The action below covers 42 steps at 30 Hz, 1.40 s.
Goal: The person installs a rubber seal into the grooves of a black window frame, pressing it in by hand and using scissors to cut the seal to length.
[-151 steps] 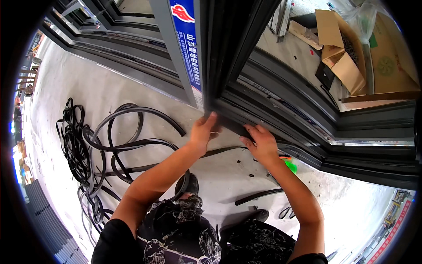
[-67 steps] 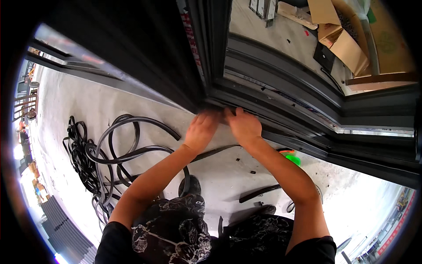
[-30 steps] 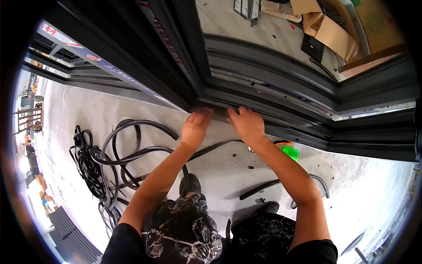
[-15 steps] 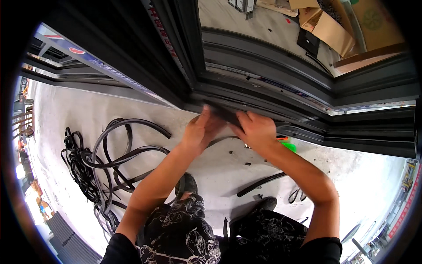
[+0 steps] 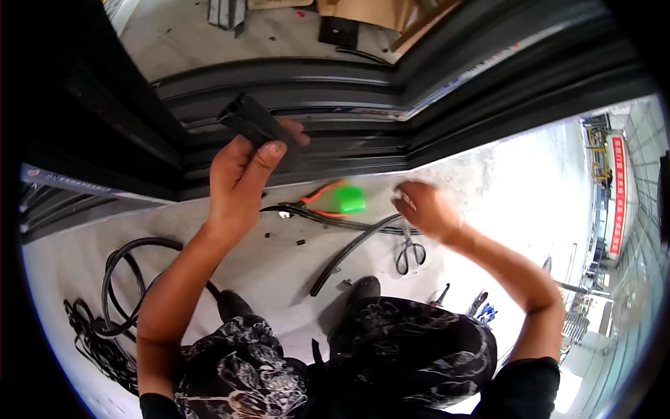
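My left hand (image 5: 234,178) grips a short black profile piece (image 5: 252,123), its hollow-looking end tilted up and left, in front of the dark grey metal frame (image 5: 342,159). Thumb and fingers are wrapped round the piece's lower end. My right hand (image 5: 431,213) is apart from the frame, over the floor at the right. Its fingers are curled together; whether something small is in them is hidden. Beneath it are the handles of a pair of scissors (image 5: 410,257) and a black rubber strip (image 5: 342,264) on the floor.
Orange-handled pliers (image 5: 317,197) and a blurred bright green object (image 5: 350,199) lie by the frame's lower edge. Coiled black rubber strips (image 5: 105,307) cover the floor at left. More hand tools (image 5: 481,306) lie right of my knees. Cardboard (image 5: 370,12) lies beyond the frame.
My hands have parted from the frame's lower rail. The left has lifted with the black profile piece; the right has moved out over the floor. The view has swung right.
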Each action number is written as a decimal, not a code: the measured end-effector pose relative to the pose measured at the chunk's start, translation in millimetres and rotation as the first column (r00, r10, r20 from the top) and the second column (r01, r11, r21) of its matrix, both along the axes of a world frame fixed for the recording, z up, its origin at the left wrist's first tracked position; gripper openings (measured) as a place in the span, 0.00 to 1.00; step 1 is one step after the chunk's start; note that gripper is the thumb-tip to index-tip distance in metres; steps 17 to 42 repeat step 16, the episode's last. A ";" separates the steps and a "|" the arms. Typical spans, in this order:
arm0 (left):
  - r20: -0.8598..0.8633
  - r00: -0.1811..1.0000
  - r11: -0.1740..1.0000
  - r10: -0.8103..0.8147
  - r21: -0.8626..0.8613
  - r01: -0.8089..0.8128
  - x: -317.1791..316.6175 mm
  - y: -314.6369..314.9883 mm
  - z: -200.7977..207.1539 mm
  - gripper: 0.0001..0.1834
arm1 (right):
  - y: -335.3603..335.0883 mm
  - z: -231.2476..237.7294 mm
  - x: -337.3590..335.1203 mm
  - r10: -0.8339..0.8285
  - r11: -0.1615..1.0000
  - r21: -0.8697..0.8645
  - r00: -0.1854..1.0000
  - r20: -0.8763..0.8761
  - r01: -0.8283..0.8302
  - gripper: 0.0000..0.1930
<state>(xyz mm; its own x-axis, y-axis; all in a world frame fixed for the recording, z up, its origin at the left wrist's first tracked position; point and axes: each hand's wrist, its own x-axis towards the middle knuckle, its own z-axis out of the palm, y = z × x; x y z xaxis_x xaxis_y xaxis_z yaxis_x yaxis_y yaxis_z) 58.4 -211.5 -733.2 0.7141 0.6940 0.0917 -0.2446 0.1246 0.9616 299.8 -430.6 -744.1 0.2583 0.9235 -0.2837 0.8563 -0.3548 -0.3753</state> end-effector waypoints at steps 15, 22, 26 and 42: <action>-0.270 0.727 0.771 -0.631 -0.320 0.551 45.9 -1.3 34.4 0.31 | -214.4 -132.6 -33.4 -0.583 0.794 -0.224 0.813 -0.014 0.565 0.33; -0.290 0.711 0.764 -0.641 -0.329 0.554 48.0 -4.7 35.9 0.35 | -213.1 -118.5 -31.3 -0.623 0.773 -0.243 0.774 -0.113 0.586 0.34; -0.290 0.711 0.764 -0.641 -0.329 0.554 48.0 -4.7 35.9 0.35 | -213.1 -118.5 -31.3 -0.623 0.773 -0.243 0.774 -0.113 0.586 0.34; -0.290 0.711 0.764 -0.641 -0.329 0.554 48.0 -4.7 35.9 0.35 | -213.1 -118.5 -31.3 -0.623 0.773 -0.243 0.774 -0.113 0.586 0.34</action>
